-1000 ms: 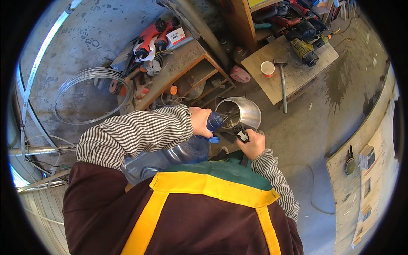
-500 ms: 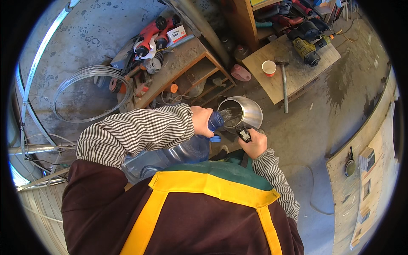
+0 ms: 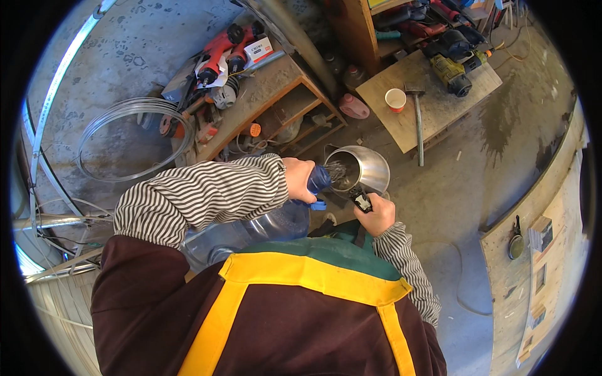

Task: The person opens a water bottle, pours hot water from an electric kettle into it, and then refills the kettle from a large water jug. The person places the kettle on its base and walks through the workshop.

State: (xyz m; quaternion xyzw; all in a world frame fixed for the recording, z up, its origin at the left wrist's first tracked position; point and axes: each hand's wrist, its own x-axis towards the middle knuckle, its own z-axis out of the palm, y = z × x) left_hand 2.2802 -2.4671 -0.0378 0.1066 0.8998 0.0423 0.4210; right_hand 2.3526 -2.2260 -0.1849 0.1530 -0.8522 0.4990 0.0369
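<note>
My left hand (image 3: 300, 179) is closed round the blue neck of a large clear-blue water jug (image 3: 276, 220), which lies tilted along my left forearm. Water streams from its mouth into the open top of a shiny metal kettle (image 3: 375, 168). The kettle leans toward the jug, its opening facing the neck. With fingers wrapped round its black handle, my right hand (image 3: 379, 216) holds the kettle. A blue cap (image 3: 318, 205) hangs just under the jug's neck. My apron and body hide the lower part of the jug.
Beyond the kettle, a low board table (image 3: 401, 128) bears a paper cup (image 3: 396, 100), a hammer (image 3: 419, 128) and a yellow power tool (image 3: 453, 76). A wooden bench (image 3: 263, 94) with red drills stands ahead left, beside a wire coil (image 3: 84, 147). A pink bottle (image 3: 354, 106) stands between them.
The kettle has shifted very slightly right, and the water stream shows more plainly. Both hands keep their grips.
</note>
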